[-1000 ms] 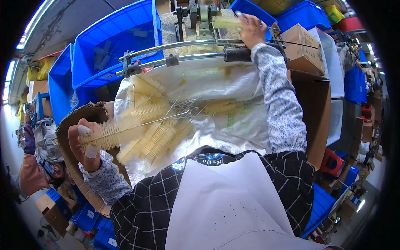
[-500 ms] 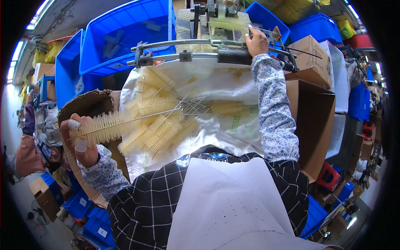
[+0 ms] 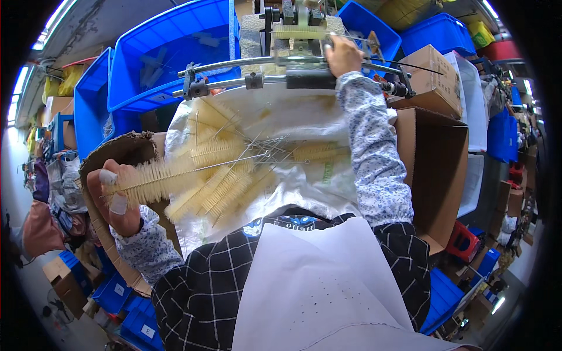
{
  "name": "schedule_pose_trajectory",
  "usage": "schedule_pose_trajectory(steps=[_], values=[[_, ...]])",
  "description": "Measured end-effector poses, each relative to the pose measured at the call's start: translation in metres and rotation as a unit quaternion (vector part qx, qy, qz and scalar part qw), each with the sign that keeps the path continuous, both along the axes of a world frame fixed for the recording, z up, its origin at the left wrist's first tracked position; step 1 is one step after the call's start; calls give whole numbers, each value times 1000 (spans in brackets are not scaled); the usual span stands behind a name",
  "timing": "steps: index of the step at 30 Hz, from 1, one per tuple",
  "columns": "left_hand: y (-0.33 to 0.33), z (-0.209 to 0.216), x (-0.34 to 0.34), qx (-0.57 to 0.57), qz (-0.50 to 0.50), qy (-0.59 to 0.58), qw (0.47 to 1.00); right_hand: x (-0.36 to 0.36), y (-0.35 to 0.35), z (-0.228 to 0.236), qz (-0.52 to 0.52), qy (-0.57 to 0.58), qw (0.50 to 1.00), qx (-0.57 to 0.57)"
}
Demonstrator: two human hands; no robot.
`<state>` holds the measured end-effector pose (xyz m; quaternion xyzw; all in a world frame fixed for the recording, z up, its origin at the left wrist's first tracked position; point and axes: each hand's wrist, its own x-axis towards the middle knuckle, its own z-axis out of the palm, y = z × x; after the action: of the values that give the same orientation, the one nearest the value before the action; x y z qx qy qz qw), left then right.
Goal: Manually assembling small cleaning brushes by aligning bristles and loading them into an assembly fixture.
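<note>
My left hand (image 3: 120, 199), its thumb and a finger wrapped in white tape, is closed around the bristled end of a bottle brush (image 3: 155, 180). The brush has pale yellow bristles, and its twisted wire stem points right, over a pile of similar brushes (image 3: 225, 184) on a white sack (image 3: 298, 190). At the far side, my right hand (image 3: 344, 55) is closed at the sliding part of a bench machine (image 3: 310, 78) with metal rails. Its fingertips are partly hidden, so what they grip is unclear. Beside them, another yellow-bristled brush (image 3: 298, 32) lies across the machine.
A large blue bin (image 3: 170, 99) with pale pieces inside stands left of the machine. Open cardboard boxes flank me, one (image 3: 93, 155) under my left hand and one (image 3: 436, 169) at the right. A thin dark rod (image 3: 418, 67) juts rightward from the machine.
My right hand and the machine's sliding part have moved a little left along the rails. The brush across the machine shows more clearly now. My left hand keeps its hold on the bottle brush.
</note>
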<state>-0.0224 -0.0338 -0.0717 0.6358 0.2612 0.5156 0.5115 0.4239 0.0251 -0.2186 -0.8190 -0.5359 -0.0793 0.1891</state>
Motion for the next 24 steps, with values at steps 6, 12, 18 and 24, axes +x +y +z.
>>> schedule_pose_trajectory(steps=[6,12,18,24], values=[[0,-12,-12,-14,24,-12,1000,82,-28,-12,-8,-30,999,10],[5,-10,6,-16,33,35,999,129,-13,6,-59,-45,995,-73],[11,-10,32,-111,-136,25,984,178,-37,17,173,25,981,-83],[10,-36,55,-160,-215,31,963,86,-129,104,325,338,851,-235]])
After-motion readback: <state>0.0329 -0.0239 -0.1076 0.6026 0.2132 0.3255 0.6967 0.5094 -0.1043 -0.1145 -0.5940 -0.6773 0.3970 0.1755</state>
